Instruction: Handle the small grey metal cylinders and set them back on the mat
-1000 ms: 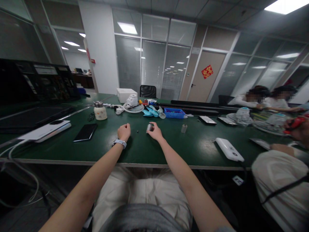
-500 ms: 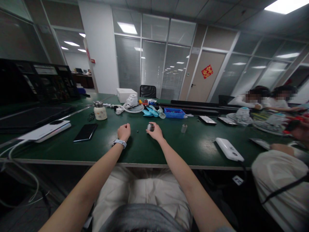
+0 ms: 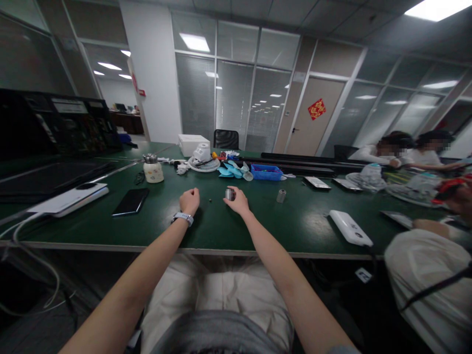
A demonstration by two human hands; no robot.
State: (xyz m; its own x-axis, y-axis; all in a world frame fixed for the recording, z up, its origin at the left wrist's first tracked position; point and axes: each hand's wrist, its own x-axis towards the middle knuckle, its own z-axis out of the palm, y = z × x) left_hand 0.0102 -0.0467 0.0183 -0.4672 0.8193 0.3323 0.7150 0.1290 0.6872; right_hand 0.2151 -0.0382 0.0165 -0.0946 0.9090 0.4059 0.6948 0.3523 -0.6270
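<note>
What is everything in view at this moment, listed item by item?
table: one, green, across the view
silver cylinder: one, silver, held, table middle
second cylinder: one, grey, right of the first
phone: one, black, left part of table
power bank: one, white, right near edge
flask: one, white, far left
fan blade: one, light blue, far middle
tray: one, blue, beside the blade
co-worker's shirt: one, white, near right
left hand: one, fisted, on the table
right hand: one, grips silver cylinder

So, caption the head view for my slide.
Right hand holds a small metal cylinder on the green table, left fist resting nearby.
</note>
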